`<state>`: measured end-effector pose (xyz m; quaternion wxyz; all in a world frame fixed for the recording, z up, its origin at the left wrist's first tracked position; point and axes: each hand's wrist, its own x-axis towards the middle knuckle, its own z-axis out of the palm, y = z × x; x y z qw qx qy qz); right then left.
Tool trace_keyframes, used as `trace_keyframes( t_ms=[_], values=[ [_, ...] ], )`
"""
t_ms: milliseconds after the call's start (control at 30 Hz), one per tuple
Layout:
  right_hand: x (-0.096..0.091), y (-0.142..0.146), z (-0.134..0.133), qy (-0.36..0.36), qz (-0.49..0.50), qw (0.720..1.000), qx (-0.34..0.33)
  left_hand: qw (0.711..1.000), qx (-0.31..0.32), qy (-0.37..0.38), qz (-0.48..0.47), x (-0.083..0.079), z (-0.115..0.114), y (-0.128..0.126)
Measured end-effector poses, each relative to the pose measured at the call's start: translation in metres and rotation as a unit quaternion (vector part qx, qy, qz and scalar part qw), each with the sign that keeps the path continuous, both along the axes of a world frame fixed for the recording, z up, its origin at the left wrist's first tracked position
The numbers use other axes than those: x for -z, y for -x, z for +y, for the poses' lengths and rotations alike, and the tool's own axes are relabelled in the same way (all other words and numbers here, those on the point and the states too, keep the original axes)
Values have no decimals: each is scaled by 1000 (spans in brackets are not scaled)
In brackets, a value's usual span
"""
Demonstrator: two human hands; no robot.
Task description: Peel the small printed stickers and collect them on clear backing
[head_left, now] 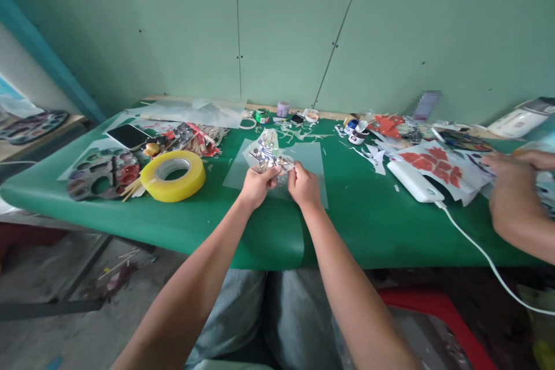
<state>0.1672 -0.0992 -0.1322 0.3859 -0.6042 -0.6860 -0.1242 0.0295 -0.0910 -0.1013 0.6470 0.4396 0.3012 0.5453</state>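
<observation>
Over the middle of the table, my left hand (260, 182) is closed on the lower edge of a painted cutout (267, 149) with white, dark and brown patches and a clear, shiny margin. My right hand (304, 184) pinches the right end of the same piece, its thumb and fingers pressed together. Both hands are raised a little above a translucent sheet (318, 170) lying on the green table. Fingers cover the bottom of the cutout, so its full outline is hidden.
Left of my hands lie a yellow tape roll (195, 179), a paint palette (93, 176) and a phone (129, 136). Paint jars (262, 115) and paper scraps line the back. To the right are a white power bank (414, 182) with a cable and a co-worker's hands (511, 179).
</observation>
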Motion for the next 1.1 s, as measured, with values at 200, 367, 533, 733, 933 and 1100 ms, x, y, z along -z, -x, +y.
trace_keyframes(
  t_ms=[200, 367, 533, 733, 933, 1100],
  values=[
    [1, -1, 0, -1, 3, 1000, 3, 1000, 10, -15, 14, 1, 0, 0],
    [-1, 0, 0, 2, 5, 1000, -1, 1000, -20, -17, 16, 3, 1, -1],
    [-2, 0, -1, 1, 3, 1000, -10, 998, -52, -17, 11, 2, -1, -4],
    [-12, -4, 18, -11, 6, 1000, -23, 991, -123, -34, -41, -4, 25, 9],
    [-29, -24, 62, 16, 20, 996, -90, 867, -305, -269, 288, -26, 74, 31],
    [-33, -41, 87, 68, 8, 983, -170, 710, -145, -490, 484, -45, 108, 26]
  ],
)
